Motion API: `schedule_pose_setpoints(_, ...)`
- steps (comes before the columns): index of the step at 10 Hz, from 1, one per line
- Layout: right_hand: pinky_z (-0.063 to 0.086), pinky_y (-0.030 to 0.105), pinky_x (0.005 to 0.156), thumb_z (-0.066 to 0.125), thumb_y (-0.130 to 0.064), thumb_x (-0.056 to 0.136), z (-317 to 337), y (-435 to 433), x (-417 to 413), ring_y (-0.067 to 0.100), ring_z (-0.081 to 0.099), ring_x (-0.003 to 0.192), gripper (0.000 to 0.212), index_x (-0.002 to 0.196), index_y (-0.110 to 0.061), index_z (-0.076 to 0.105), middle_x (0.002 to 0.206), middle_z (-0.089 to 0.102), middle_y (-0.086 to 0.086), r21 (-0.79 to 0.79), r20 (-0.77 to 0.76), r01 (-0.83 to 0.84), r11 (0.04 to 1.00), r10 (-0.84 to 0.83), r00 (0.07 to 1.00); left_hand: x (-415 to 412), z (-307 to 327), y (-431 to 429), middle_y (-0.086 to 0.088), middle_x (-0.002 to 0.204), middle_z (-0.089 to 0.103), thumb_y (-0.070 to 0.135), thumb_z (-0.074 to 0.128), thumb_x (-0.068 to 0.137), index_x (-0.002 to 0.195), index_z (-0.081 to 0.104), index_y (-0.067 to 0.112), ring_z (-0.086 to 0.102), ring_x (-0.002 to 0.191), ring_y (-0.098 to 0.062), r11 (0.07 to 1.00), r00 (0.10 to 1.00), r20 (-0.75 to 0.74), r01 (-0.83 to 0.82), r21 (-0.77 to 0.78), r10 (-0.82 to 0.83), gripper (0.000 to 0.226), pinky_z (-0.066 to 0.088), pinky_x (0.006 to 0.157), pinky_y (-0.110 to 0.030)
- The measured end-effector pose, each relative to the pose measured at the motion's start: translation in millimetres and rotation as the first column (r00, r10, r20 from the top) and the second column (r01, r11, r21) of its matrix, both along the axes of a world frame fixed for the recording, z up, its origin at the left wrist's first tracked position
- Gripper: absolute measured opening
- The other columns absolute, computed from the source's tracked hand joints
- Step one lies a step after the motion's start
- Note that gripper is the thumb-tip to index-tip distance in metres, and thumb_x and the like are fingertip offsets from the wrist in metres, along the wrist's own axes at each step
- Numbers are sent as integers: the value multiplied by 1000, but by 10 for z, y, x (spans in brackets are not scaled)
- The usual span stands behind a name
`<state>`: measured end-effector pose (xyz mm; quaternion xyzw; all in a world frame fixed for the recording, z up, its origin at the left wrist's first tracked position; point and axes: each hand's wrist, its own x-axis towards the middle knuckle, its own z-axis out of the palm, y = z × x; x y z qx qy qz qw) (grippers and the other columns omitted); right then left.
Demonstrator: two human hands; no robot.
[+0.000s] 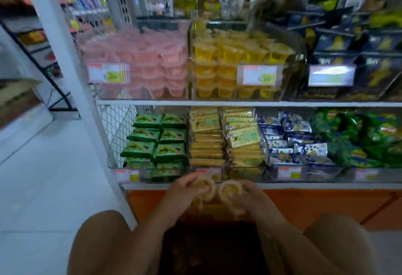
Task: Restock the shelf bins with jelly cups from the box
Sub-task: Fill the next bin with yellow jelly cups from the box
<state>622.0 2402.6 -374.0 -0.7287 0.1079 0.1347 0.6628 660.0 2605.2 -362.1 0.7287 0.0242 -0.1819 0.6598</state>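
Note:
My left hand (185, 194) grips a yellow jelly cup (205, 187), its lid turned toward me. My right hand (245, 196) grips another yellow jelly cup (230, 189) right beside it; the two cups nearly touch. Both hands hover in front of the lower shelf edge, above the dark box (213, 248) between my knees. Up on the middle shelf stands a clear bin of yellow jelly cups (237, 61), stacked high. To its left is a clear bin of pink jelly cups (143, 61). The view is blurred.
Dark blue snack packs (352, 57) fill the bin right of the yellow one. The lower shelf holds green packets (156, 142), yellow cracker packs (224, 137), blue-white packets (291, 140) and green bags (361, 137). A white post (71, 79) bounds the shelf; tiled floor (43, 177) lies left.

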Motion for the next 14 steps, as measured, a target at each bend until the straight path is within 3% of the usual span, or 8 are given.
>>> schedule_pose_setpoints(1, 53, 21, 72, 52, -17, 98, 453, 78, 180, 12, 63, 71, 10, 105, -13, 58, 94, 63, 11, 4, 245, 237, 972, -231, 942, 82, 535, -15, 8, 115, 68, 52, 73, 68, 113, 69, 37, 67, 100, -19, 995, 991, 131, -1, 101, -13, 48, 56, 87, -40)
schedule_pose_setpoints(5, 54, 24, 53, 71, -22, 85, 2680, 26, 977, 19, 70, 73, 12, 97, -20, 70, 90, 73, 2, -214, 644, 226, 950, -37, 764, 671, 2296, 289, 16, 76, 72, 15, 68, 85, 85, 72, 41, 63, 58, -5, 992, 779, 623, -121, 43, 69, 26, 49, 54, -18)
schedule_pose_setpoints(7, 47, 24, 51, 63, -28, 92, 3174, -44, 2064, 18, 64, 75, 14, 100, -18, 69, 90, 67, 3, -441, 585, 329, 835, -10, 811, 1104, 2626, 445, 15, 69, 70, 11, 69, 84, 88, 72, 30, 58, 49, 2, 986, 738, 671, -156, 62, 74, 19, 46, 48, -16)
schedule_pose_setpoints(9, 45, 30, 75, 46, -34, 95, 3315, -72, 3384, 27, 63, 99, 33, 68, -16, 49, 73, 53, 5, -817, 431, 333, 471, 114, 895, 1578, 2862, 513, 15, 70, 71, 13, 70, 81, 89, 72, 29, 58, 48, 2, 975, 662, 747, -198, 101, 57, 18, 44, 46, -13)
schedule_pose_setpoints(10, 43, 28, 74, 51, -32, 96, 3327, -36, 3798, 28, 62, 101, 22, 85, -15, 60, 84, 58, 4, -822, 373, 261, 506, 133, 918, 1732, 2908, 545, 15, 69, 71, 10, 66, 83, 90, 73, 30, 56, 46, 4, 972, 663, 748, -192, 134, 28, 22, 41, 45, -12)
schedule_pose_setpoints(11, 41, 22, 58, 44, -37, 99, 3316, 29, 3977, 14, 56, 70, 31, 90, -12, 60, 76, 55, 2, -902, 242, 150, 405, 188, 952, 1864, 2922, 576, 10, 69, 71, 11, 67, 84, 87, 73, 33, 53, 42, -1, 969, 674, 739, -191, 155, 15, 23, 41, 43, -16)
schedule_pose_setpoints(13, 58, 31, 70, 56, -43, 91, 3313, -80, 4124, 19, 69, 77, 33, 93, -14, 70, 91, 72, 4, -866, 316, 201, 459, 189, 930, 1994, 2909, 566, 18, 84, 73, 33, 69, 68, 87, 71, 46, 68, 75, 1, 950, 665, 746, -203, 235, -43, 23, 52, 69, -21)
schedule_pose_setpoints(14, 61, 35, 64, 64, -28, 87, 3333, -203, 4116, 25, 72, 81, 35, 114, -6, 62, 103, 69, 10, -676, 409, 269, 686, 46, 911, 1996, 2893, 542, 19, 85, 73, 32, 73, 73, 90, 68, 51, 68, 74, 1, 956, 667, 744, -196, 219, -34, 26, 49, 65, -19)
